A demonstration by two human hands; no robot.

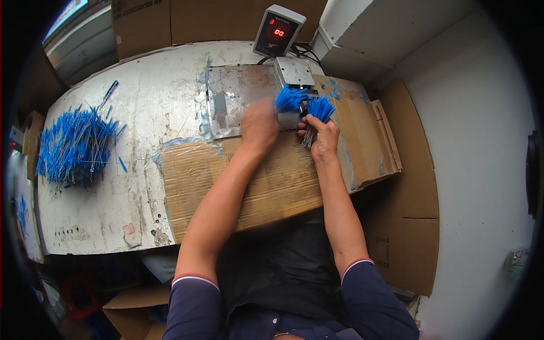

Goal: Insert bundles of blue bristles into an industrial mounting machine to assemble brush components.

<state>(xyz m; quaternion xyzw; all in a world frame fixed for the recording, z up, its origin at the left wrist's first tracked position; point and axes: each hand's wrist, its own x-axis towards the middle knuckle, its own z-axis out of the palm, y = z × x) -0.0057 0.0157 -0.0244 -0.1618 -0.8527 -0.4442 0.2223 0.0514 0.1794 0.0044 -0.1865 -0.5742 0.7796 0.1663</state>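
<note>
We see the right hand closed around a bundle of blue-tipped wires. The left hand is blurred beside a second blue tuft — we cannot tell its grip — over a metal plate.

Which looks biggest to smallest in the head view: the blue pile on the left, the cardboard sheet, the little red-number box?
1. cardboard sheet
2. blue pile of wire pieces
3. red-number display box, though it sits farther away, so it may look smaller than it is.

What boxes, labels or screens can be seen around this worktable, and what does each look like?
Digital display unit: far table edge, grey tilted box, dark screen, red glowing digits.
Cardboard boxes: behind the table, brown, with dark print.
Open cardboard box: on the floor, lower left, brown.
</note>
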